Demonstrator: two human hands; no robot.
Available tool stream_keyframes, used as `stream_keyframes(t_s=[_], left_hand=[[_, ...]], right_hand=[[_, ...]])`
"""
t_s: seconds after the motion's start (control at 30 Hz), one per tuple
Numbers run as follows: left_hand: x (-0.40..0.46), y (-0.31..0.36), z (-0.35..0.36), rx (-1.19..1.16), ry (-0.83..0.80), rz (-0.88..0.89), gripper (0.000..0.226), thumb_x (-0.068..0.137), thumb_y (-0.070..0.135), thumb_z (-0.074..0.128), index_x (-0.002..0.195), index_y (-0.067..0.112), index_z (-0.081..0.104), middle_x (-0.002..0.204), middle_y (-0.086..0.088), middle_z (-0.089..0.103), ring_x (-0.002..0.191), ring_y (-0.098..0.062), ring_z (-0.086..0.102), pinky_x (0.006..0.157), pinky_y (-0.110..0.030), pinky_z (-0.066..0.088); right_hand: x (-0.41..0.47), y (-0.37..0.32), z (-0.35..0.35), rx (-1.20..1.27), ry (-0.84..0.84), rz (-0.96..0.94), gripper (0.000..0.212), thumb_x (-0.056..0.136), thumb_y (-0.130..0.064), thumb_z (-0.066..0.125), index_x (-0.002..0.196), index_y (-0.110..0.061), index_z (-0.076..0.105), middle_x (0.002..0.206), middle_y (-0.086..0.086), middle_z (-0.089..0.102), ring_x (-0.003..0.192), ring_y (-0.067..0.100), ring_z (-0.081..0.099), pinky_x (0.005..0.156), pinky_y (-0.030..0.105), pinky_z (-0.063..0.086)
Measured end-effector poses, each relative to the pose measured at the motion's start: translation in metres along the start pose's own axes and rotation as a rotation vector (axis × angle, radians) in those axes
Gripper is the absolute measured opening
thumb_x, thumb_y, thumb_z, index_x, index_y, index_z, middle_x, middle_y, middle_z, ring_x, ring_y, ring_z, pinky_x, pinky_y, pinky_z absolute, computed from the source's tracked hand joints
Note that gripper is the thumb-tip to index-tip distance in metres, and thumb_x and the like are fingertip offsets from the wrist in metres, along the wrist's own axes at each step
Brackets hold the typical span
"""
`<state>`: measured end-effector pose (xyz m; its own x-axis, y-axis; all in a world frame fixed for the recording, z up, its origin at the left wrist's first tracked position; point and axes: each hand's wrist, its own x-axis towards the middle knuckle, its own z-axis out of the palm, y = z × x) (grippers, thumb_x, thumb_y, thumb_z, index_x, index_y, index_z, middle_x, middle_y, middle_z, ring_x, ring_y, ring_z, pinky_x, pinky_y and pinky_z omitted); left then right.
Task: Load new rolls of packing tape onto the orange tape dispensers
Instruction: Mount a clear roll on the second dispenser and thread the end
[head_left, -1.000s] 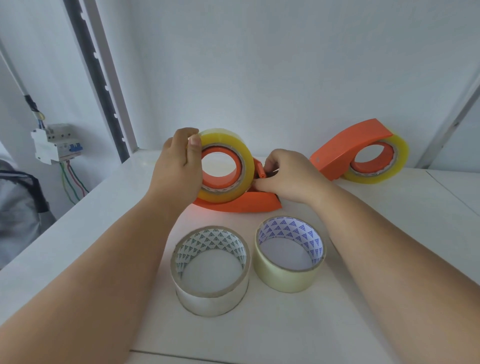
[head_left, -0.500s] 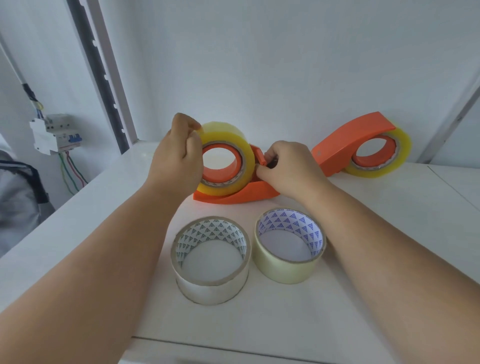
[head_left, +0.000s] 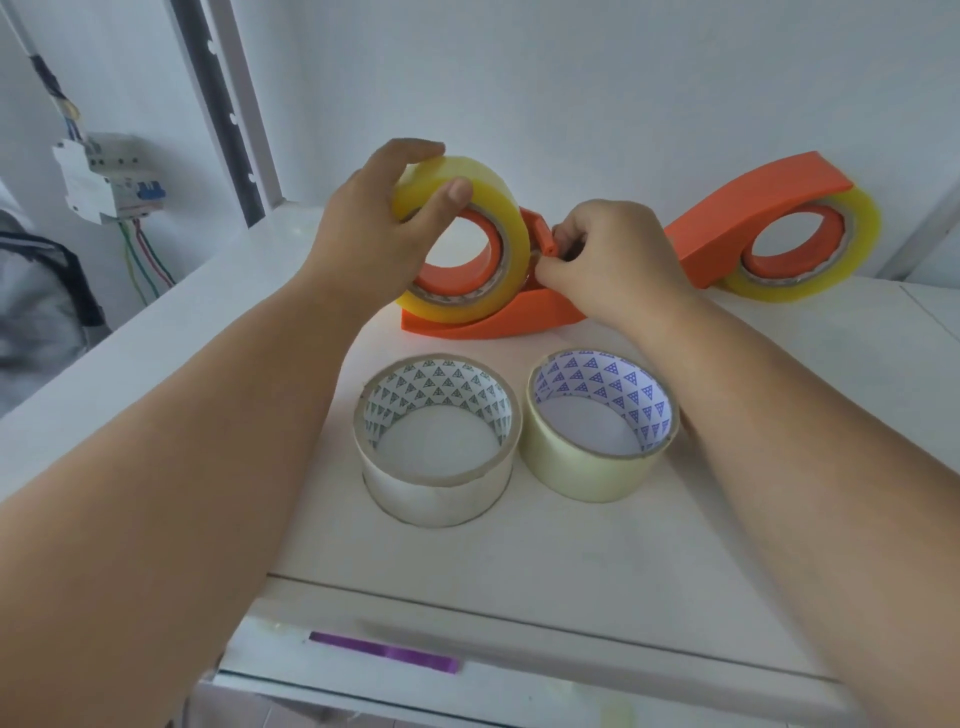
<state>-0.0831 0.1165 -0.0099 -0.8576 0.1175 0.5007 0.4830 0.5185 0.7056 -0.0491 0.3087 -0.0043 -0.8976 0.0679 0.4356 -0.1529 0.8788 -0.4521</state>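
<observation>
Left hand curls over the top of the yellowish clear packing tape roll, thumb on its face; the roll sits on the hub of the near orange plastic tape dispenser, on the white tabletop. Right hand pinches at the dispenser's front end; exact contact unclear. Second orange dispenser, loaded, stands near the wall. Two loose rolls lie flat side by side: whitish roll, pale green roll.

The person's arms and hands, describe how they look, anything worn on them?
Both forearms are bare, with no sleeve reaching into view. The left hand and right hand wear no gloves, and no rings, watch or bracelet show. The visible thumbnail on the left hand is short and unpainted.
</observation>
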Motion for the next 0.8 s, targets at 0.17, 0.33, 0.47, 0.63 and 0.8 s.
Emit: stream_keyframes(t_s=[0.17, 0.33, 0.47, 0.63, 0.8], left_hand=[[0.0017, -0.0012, -0.0005, -0.052, -0.009, 0.029, 0.043, 0.089, 0.050, 0.053, 0.126, 0.029, 0.051, 0.102, 0.012, 0.058, 0.093, -0.008, 0.057, 0.074, -0.011, 0.040], [0.0039, -0.0015, -0.0038, -0.055, -0.029, 0.051, 0.044, 0.089, 0.050, 0.053, 0.127, 0.029, 0.052, 0.097, 0.020, 0.054, 0.084, 0.002, 0.054, 0.070, -0.003, 0.036], [0.0039, -0.0032, -0.0023, -0.088, -0.029, 0.034, 0.043, 0.089, 0.049, 0.053, 0.126, 0.028, 0.052, 0.103, 0.014, 0.055, 0.094, -0.007, 0.054, 0.076, -0.008, 0.037], [0.0055, -0.0049, 0.0010, -0.129, -0.012, -0.010, 0.041, 0.089, 0.049, 0.052, 0.124, 0.028, 0.053, 0.099, 0.020, 0.055, 0.089, 0.002, 0.054, 0.072, -0.004, 0.038], [0.0058, -0.0047, 0.0034, -0.165, 0.010, -0.044, 0.038, 0.091, 0.048, 0.052, 0.123, 0.028, 0.054, 0.100, 0.015, 0.057, 0.094, -0.006, 0.056, 0.073, -0.005, 0.039]], right_hand=[[-0.0004, 0.0022, 0.0012, -0.050, -0.029, -0.020, 0.018, 0.080, -0.022, 0.063, 0.089, -0.007, 0.065, 0.086, 0.009, 0.064, 0.075, 0.024, 0.057, 0.062, 0.028, 0.040], [-0.0005, 0.0061, -0.0041, -0.088, -0.108, -0.085, 0.014, 0.083, -0.020, 0.059, 0.091, -0.009, 0.062, 0.081, 0.006, 0.061, 0.073, 0.024, 0.056, 0.063, 0.030, 0.043], [0.0002, 0.0075, -0.0028, 0.052, -0.130, 0.004, 0.008, 0.082, -0.023, 0.065, 0.084, -0.015, 0.063, 0.075, -0.004, 0.061, 0.071, 0.016, 0.057, 0.062, 0.028, 0.042], [-0.0015, 0.0080, -0.0004, 0.454, -0.169, 0.266, 0.028, 0.066, -0.028, 0.082, 0.085, -0.018, 0.064, 0.101, 0.008, 0.071, 0.096, 0.024, 0.068, 0.091, 0.044, 0.052], [0.0014, 0.0023, -0.0012, 0.277, -0.162, 0.254, 0.032, 0.064, -0.024, 0.082, 0.088, -0.014, 0.064, 0.095, 0.003, 0.069, 0.089, 0.021, 0.064, 0.074, 0.034, 0.050]])
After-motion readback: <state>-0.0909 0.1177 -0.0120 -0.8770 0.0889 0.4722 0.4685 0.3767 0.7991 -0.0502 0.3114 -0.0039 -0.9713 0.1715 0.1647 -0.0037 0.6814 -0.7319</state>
